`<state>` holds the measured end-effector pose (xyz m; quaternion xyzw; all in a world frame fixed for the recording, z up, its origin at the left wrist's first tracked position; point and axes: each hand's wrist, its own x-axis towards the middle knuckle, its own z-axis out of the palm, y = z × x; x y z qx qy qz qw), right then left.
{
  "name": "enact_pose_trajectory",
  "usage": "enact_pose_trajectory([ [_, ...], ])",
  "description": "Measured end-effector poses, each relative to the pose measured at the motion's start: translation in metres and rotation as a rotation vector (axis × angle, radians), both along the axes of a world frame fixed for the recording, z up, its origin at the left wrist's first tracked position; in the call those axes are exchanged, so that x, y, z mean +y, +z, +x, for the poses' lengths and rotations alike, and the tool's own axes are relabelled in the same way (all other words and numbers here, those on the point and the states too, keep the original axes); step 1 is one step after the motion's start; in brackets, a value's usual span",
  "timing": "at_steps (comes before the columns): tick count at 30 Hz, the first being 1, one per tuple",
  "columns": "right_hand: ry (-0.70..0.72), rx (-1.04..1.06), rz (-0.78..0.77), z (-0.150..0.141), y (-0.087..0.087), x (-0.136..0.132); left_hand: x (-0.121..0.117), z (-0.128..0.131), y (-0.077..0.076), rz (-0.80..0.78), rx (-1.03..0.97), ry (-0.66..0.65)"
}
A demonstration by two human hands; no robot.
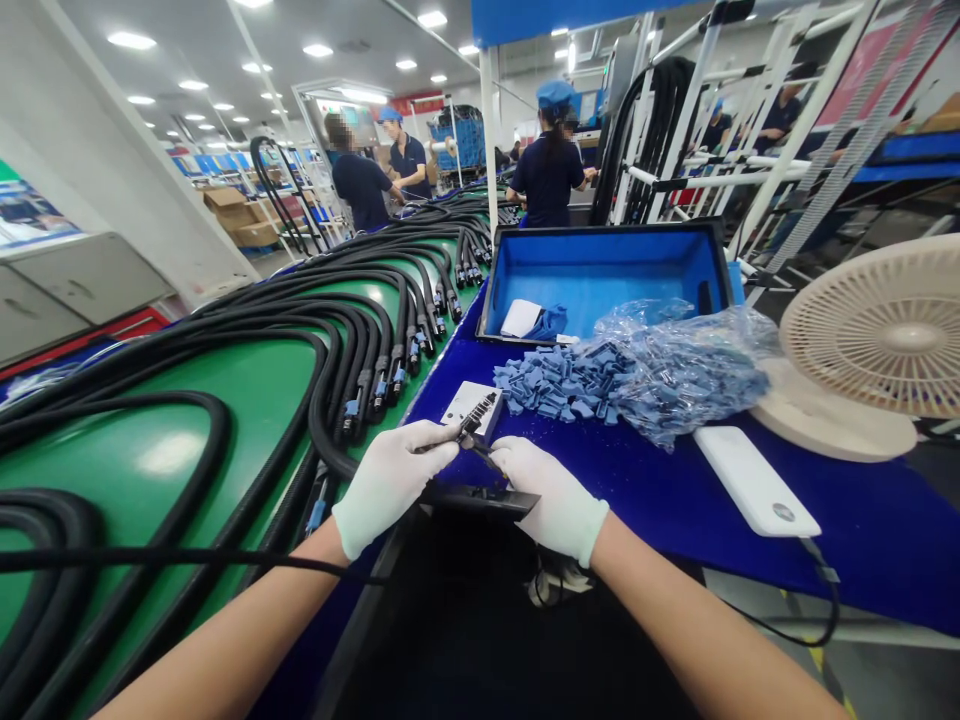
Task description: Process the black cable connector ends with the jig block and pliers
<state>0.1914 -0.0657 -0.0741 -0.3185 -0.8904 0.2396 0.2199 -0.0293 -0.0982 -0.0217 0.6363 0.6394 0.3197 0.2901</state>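
Note:
Both my hands wear white gloves and meet at the near edge of the blue-covered table. My left hand (390, 485) pinches a black cable connector (475, 417) with a ribbed tip that points up and to the right. Close beside it, the fingers of my right hand (551, 495) are closed around a thin dark piece by the connector's lower end; what it is I cannot make out. Just behind the connector lies a small white block (459, 400). A dark flat ledge (480, 500) sits under my fingers.
Many thick black cables (352, 330) with blue-clipped ends cover the green table (262, 385) at left. Blue clips (562, 382) are heaped beside a plastic bag (675, 375) and a blue bin (615, 270). A white power bank (754, 480) and fan (892, 330) stand right; people work behind.

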Motion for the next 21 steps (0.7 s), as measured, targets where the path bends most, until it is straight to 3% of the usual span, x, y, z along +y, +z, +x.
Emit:
enact_pose_trajectory([
  [4,-0.083,-0.11,0.005,-0.002,-0.009,0.005,0.024,-0.005,0.004,-0.03,-0.026,-0.155],
  [7,-0.166,-0.072,-0.106,0.001,-0.004,0.008,0.04,-0.001,0.01,-0.043,-0.03,-0.242],
  [11,-0.134,-0.054,-0.175,0.003,0.001,0.015,0.041,0.009,0.012,0.013,-0.012,-0.199],
  [17,-0.238,-0.166,-0.11,-0.013,-0.014,0.032,0.04,0.013,0.007,0.103,0.11,-0.118],
  [21,-0.164,-0.157,-0.077,-0.003,-0.015,0.03,0.045,0.018,0.01,0.139,0.108,-0.128],
])
